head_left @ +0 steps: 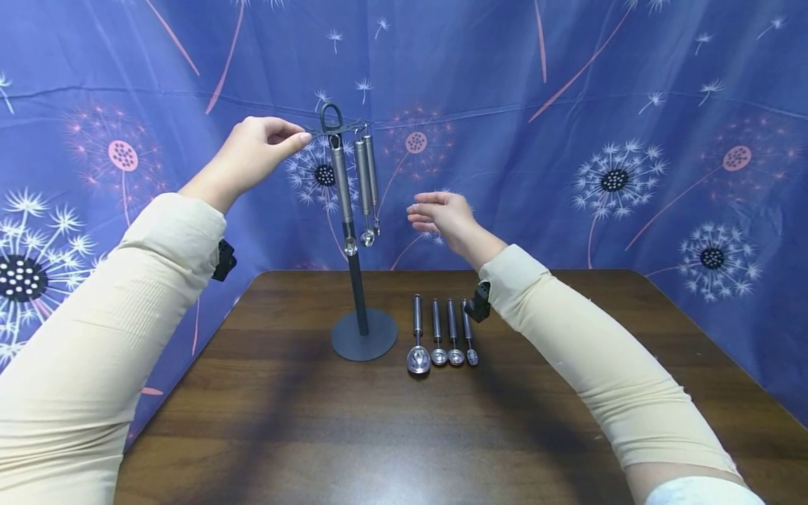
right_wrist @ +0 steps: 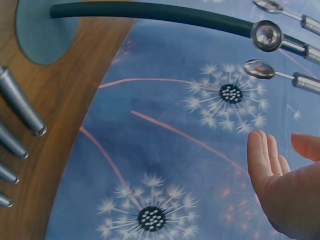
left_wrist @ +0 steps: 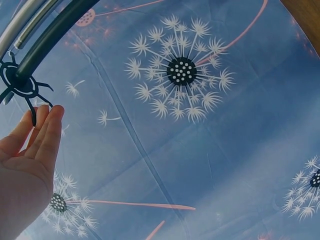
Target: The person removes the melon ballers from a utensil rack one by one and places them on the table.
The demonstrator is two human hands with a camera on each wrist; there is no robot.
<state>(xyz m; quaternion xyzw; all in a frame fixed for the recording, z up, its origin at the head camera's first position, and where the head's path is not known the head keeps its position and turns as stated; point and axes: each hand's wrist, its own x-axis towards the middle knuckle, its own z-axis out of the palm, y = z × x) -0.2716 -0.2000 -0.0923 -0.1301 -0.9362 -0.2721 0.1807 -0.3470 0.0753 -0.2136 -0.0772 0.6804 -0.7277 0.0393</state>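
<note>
My left hand [head_left: 261, 151] pinches a hook [left_wrist: 34, 114] at the top left of a dark utensil stand [head_left: 358, 291] between thumb and fingertips. From the stand's other hooks hang three metal spoons [head_left: 362, 179] with long handles and small bowls, bowls downward. My right hand [head_left: 445, 217] is to the right of the hanging spoons, apart from them, fingers extended and nothing held. In the right wrist view, the bowls of the hanging spoons [right_wrist: 266, 36] show above the right hand [right_wrist: 295, 195]. Below it, several similar spoons [head_left: 418, 359] lie side by side on the table.
The stand's round base [head_left: 347, 340] sits on a brown wooden table [head_left: 353, 428], left of the lying spoons. Behind the table hangs a blue cloth [head_left: 505, 154] with a dandelion print.
</note>
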